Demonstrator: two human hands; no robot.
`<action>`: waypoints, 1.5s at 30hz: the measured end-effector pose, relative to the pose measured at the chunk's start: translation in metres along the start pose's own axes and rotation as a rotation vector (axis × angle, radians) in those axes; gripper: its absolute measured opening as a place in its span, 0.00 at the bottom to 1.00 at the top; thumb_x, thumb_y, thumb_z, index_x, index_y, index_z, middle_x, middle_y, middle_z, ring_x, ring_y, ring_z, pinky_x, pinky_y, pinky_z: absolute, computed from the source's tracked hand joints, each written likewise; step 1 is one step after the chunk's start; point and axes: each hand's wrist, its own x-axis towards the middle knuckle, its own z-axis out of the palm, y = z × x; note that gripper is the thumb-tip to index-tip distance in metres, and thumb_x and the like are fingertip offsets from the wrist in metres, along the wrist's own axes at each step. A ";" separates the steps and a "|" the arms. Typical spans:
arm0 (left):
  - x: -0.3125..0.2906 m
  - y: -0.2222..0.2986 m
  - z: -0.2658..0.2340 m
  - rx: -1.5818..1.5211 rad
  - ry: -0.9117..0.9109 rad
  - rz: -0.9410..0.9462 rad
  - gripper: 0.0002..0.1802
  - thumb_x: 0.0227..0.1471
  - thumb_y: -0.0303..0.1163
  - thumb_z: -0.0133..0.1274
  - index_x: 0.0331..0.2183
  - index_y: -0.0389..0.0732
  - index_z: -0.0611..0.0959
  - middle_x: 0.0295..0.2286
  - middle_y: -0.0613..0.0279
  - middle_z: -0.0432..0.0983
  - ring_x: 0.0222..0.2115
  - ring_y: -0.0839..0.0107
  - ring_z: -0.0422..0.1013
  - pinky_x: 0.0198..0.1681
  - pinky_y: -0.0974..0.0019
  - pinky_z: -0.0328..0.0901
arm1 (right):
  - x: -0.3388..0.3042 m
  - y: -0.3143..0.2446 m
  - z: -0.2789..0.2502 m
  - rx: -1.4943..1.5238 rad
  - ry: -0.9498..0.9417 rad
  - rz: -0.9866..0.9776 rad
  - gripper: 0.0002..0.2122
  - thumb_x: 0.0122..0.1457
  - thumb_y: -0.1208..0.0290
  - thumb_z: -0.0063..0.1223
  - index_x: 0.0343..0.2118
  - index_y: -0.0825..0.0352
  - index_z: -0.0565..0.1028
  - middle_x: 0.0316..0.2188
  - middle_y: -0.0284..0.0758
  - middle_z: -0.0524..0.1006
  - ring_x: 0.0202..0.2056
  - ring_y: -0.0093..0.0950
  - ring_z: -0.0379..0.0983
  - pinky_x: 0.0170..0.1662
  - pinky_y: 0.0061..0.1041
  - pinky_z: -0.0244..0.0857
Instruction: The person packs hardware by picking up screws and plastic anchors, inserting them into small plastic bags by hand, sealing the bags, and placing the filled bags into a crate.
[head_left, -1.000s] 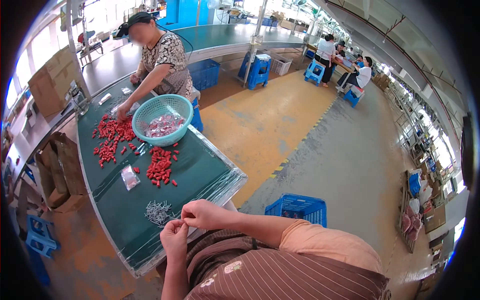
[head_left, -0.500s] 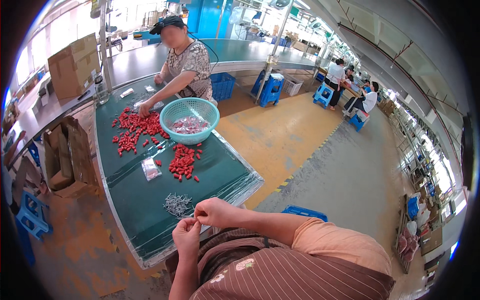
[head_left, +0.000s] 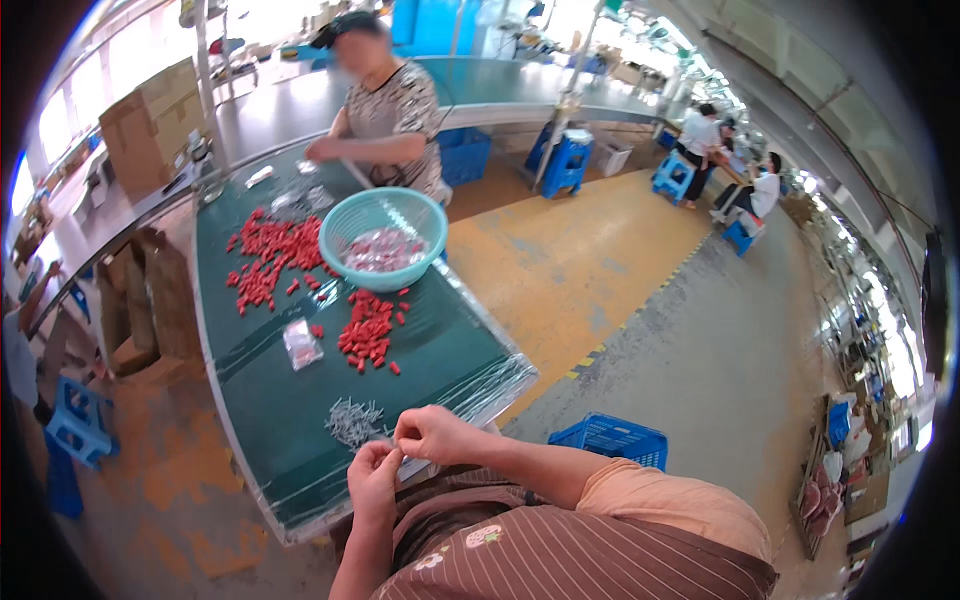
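My left hand (head_left: 374,480) and my right hand (head_left: 436,436) meet fingertip to fingertip at the near edge of the green-topped table (head_left: 270,400). Both are closed in a pinch; whatever lies between the fingers is too small to make out. Just beyond them is a pile of grey screws or similar thin metal pieces (head_left: 352,422). Farther up the table lies a small heap of red plastic caps (head_left: 366,332), with a clear plastic bag (head_left: 301,344) to its left.
A light-green basket (head_left: 333,268) holds clear packets beside a larger red heap (head_left: 262,272). Across the table stands a co-worker (head_left: 395,125). A blue crate (head_left: 640,445) is on the floor at my right; open cardboard boxes (head_left: 165,310) stand left of the table.
My view has shifted slightly, showing more of the blue crate. The co-worker's arm has drawn back from the red heap. My hands stay pinched together.
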 end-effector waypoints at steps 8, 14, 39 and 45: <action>0.011 0.005 0.018 0.021 0.066 0.036 0.06 0.52 0.28 0.55 0.27 0.41 0.74 0.18 0.73 0.64 0.14 0.84 0.57 0.15 0.78 0.51 | -0.003 0.018 -0.019 0.029 0.053 0.056 0.07 0.50 0.73 0.55 0.30 0.71 0.75 0.20 0.39 0.76 0.23 0.25 0.72 0.29 0.25 0.66; 0.022 0.015 0.007 0.016 -0.008 -0.025 0.04 0.55 0.29 0.52 0.32 0.40 0.74 0.20 0.72 0.66 0.15 0.86 0.57 0.15 0.78 0.51 | 0.014 0.009 -0.008 0.075 -0.060 -0.019 0.06 0.51 0.75 0.54 0.31 0.71 0.75 0.22 0.39 0.75 0.25 0.25 0.71 0.31 0.25 0.66; 0.141 0.019 -0.147 0.802 0.639 0.573 0.05 0.54 0.23 0.48 0.32 0.38 0.68 0.21 0.54 0.69 0.20 0.56 0.68 0.24 0.61 0.62 | 0.454 0.009 0.104 -1.074 0.079 -0.951 0.09 0.51 0.60 0.53 0.32 0.58 0.73 0.35 0.32 0.71 0.46 0.33 0.66 0.52 0.43 0.53; 0.143 0.027 -0.150 0.806 0.637 0.566 0.07 0.52 0.24 0.52 0.32 0.39 0.70 0.20 0.55 0.70 0.19 0.55 0.69 0.22 0.60 0.63 | 0.475 0.031 0.082 -0.948 0.206 -0.770 0.08 0.50 0.61 0.54 0.30 0.58 0.73 0.33 0.33 0.71 0.41 0.34 0.67 0.46 0.40 0.57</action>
